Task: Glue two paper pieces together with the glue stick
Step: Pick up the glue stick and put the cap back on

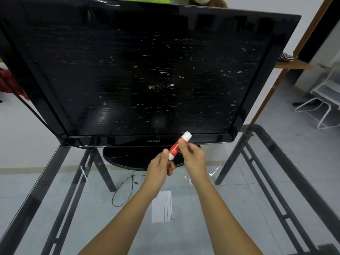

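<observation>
A red glue stick (175, 147) with a white cap at its upper end is held tilted in the air above the glass table (276, 181). My left hand (160, 168) pinches its lower white end. My right hand (193, 159) grips its red body just below the cap. A white paper piece (162, 207) with dotted lines lies flat on the glass, nearer to me, between my forearms. A second paper piece is not visible.
A large black TV (139, 74) on an oval stand (125, 157) fills the far half of the table. Black table legs and a cable on the floor (127, 188) show through the glass. A white chair (325, 96) stands at the right.
</observation>
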`<action>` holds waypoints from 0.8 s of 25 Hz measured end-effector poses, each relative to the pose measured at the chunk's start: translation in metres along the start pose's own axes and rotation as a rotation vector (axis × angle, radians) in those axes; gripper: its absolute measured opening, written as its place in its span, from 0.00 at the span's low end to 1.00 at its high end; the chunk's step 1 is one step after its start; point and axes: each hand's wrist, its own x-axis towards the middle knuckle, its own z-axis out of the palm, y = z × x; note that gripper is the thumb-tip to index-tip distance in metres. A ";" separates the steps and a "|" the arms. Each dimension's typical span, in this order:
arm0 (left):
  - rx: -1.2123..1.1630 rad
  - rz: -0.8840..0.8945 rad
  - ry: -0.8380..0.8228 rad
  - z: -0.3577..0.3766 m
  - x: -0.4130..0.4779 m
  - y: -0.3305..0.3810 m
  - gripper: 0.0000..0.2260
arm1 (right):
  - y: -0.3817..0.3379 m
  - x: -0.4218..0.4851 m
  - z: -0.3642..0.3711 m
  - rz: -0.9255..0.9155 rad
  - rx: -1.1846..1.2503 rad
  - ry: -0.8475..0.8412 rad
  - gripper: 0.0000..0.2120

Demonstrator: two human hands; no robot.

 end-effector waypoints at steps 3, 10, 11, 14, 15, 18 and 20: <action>-0.092 -0.196 0.012 -0.002 0.003 0.003 0.22 | 0.001 -0.002 -0.001 -0.019 -0.007 -0.036 0.24; -0.238 -0.039 0.027 0.002 0.001 0.002 0.14 | 0.000 -0.003 0.003 -0.036 -0.017 -0.005 0.21; -0.173 0.043 0.032 0.002 -0.002 -0.001 0.11 | 0.000 -0.003 0.004 -0.040 -0.012 0.000 0.21; -0.063 0.033 0.071 0.003 -0.003 -0.001 0.16 | -0.001 -0.002 0.006 -0.054 -0.021 0.000 0.24; -0.090 -0.040 0.072 0.002 -0.002 0.001 0.19 | -0.002 -0.003 0.007 -0.058 -0.022 -0.008 0.23; -0.324 -0.422 -0.026 -0.003 0.001 0.015 0.24 | -0.002 -0.004 0.008 -0.065 -0.010 -0.003 0.17; -0.352 -0.468 -0.038 -0.004 0.001 0.014 0.24 | 0.000 -0.005 0.007 -0.053 0.002 0.015 0.18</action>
